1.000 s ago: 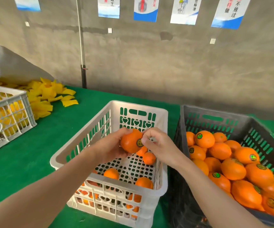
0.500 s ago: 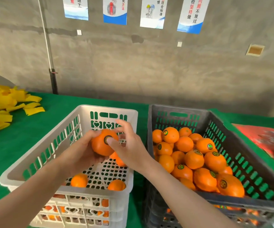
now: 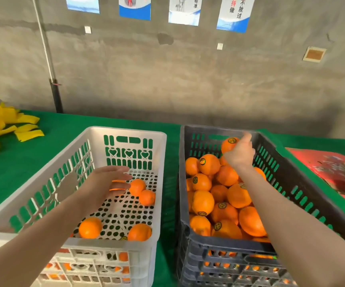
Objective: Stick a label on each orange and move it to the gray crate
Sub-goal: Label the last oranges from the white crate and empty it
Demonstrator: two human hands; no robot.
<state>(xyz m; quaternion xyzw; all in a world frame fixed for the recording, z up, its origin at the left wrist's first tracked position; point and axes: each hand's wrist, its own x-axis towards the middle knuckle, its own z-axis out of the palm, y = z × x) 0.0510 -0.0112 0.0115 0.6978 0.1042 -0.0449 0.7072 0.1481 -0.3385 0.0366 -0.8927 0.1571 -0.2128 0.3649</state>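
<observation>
Head view: right hand hides much of its labelled orange.

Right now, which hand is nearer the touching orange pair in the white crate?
Left hand: right beside the pair; the right hand holds a labelled orange over the gray crate.

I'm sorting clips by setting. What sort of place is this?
Probably a fruit packing or sorting workshop: a gray crate heaped with labelled oranges beside a white crate holding a few more, both on a green-covered table, with printed posters on a bare concrete wall.
</observation>
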